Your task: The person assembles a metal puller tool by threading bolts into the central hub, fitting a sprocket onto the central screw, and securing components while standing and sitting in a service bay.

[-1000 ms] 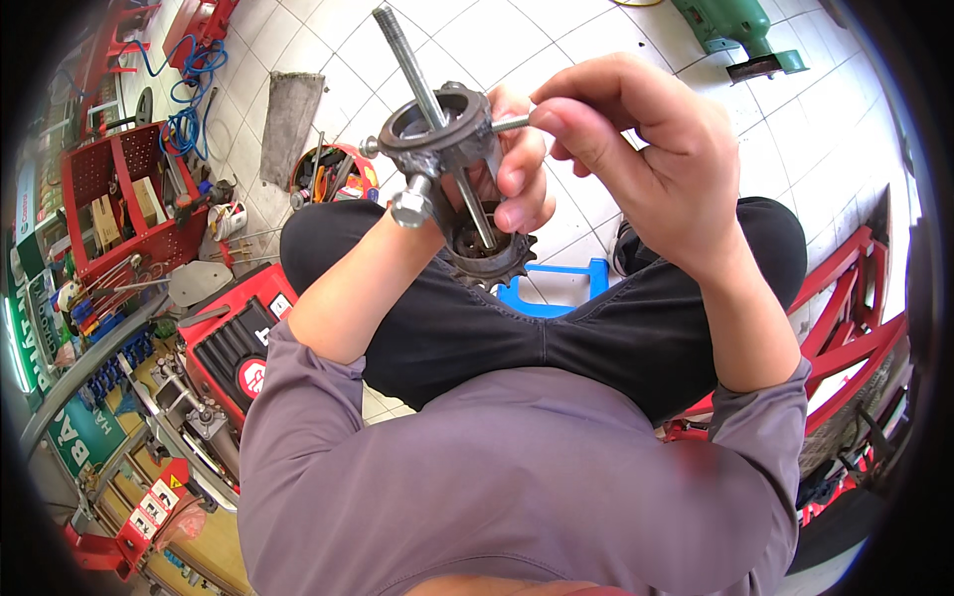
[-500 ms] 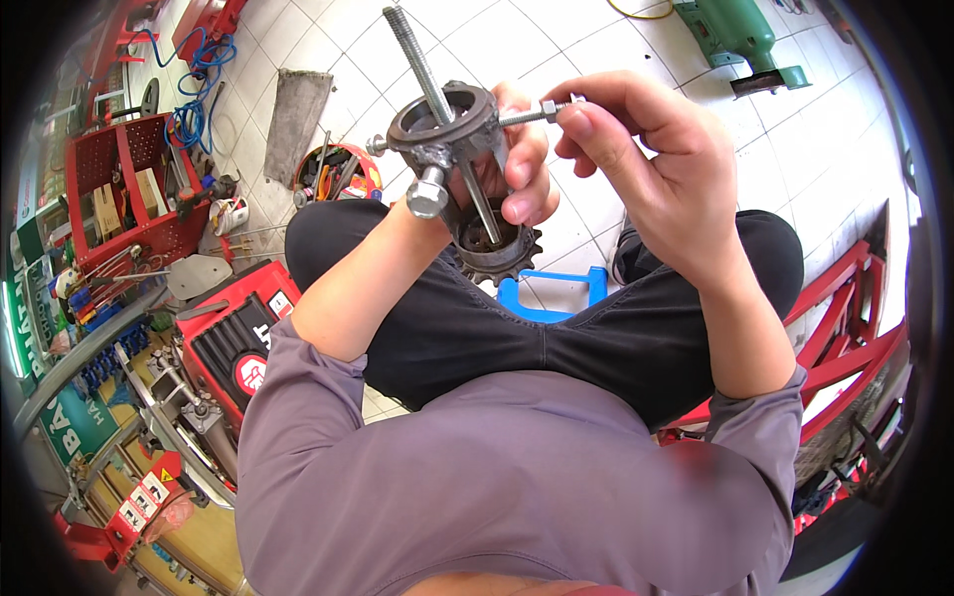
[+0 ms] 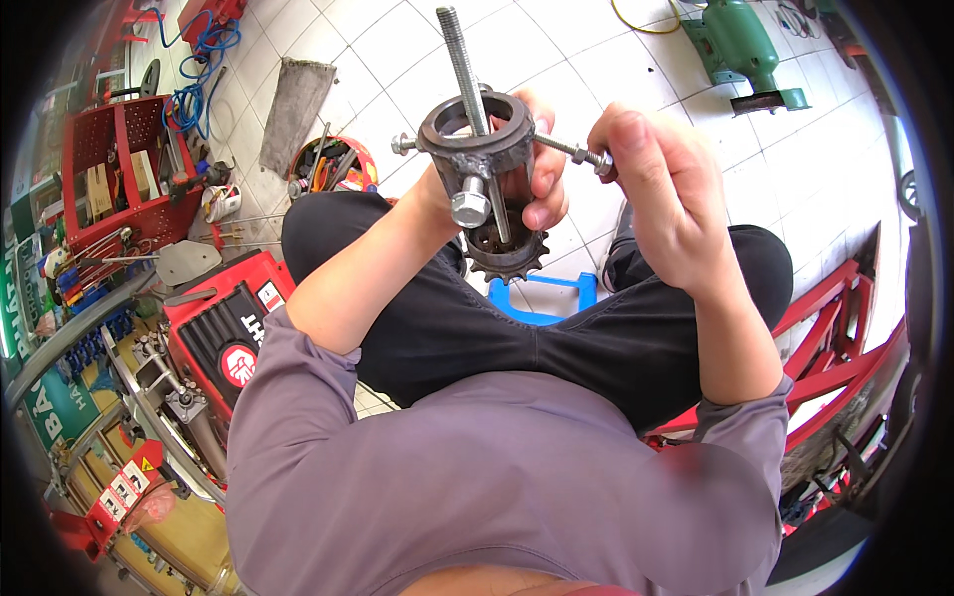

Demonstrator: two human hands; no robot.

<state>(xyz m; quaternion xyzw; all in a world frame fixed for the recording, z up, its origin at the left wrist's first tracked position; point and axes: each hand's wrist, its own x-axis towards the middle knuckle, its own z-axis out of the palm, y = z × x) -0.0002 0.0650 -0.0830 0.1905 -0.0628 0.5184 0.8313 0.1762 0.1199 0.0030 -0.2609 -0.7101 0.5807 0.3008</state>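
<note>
My left hand (image 3: 547, 184) is wrapped round the back of a dark steel cylindrical fixture (image 3: 507, 157), held up over my lap. A long threaded rod (image 3: 461, 58) runs through its ring-shaped top. A toothed sprocket (image 3: 511, 268) sits at the lower end. Screws stick out of the ring's sides: a large hex bolt (image 3: 470, 207) towards me, a smaller bolt (image 3: 402, 144) on the left, and a long side bolt (image 3: 556, 144) with a nut on the right. My right hand (image 3: 671, 194) is closed at the outer end of that side bolt, thumb raised; its fingertips are partly hidden.
A green power tool (image 3: 740, 50) lies on the tiled floor at far right. Beyond my left knee stand a tub of hand tools (image 3: 363, 164) and a red tool tray (image 3: 124, 219). A blue frame (image 3: 542, 313) is between my legs. Red metal framing (image 3: 835, 348) stands at right.
The fixture has shifted slightly right and stands more upright. My right hand has moved right and down a little, its fingers turned at the side bolt's end, with the thumb now pointing up.
</note>
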